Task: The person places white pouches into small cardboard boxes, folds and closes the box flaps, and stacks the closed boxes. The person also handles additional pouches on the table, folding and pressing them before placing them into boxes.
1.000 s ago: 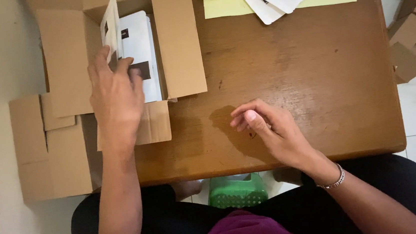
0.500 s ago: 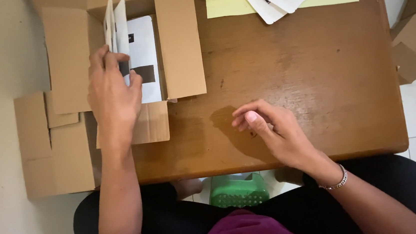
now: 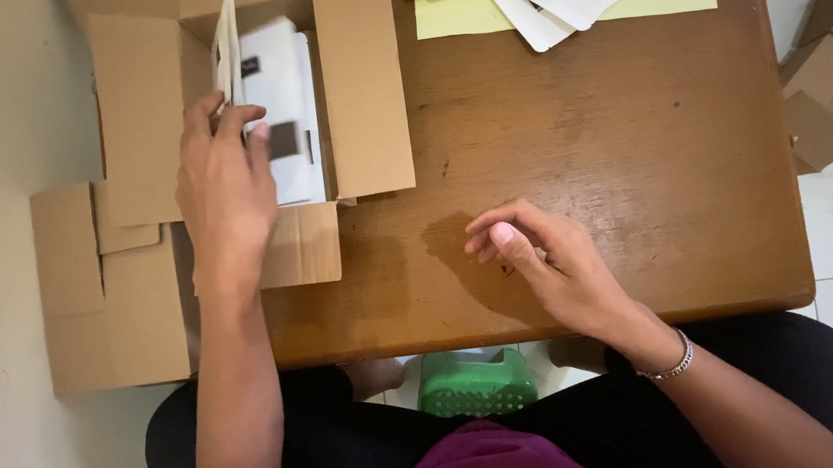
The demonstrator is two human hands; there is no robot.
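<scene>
Your left hand [image 3: 223,181] pinches white cards [image 3: 275,106] upright inside the open cardboard box [image 3: 364,88] (right hand [image 3: 540,263] loosely curled, empty, on the surface [image 3: 610,147]); a loosened pinch could let them topple.

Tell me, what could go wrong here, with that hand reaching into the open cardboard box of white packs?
The open cardboard box sits at the left end of the wooden table, with flat cardboard jutting past the edge; a push from the left hand might tip it off. The upright white packs it fingers could bend or topple. The right hand rests away from the box and does not steady it.
</scene>
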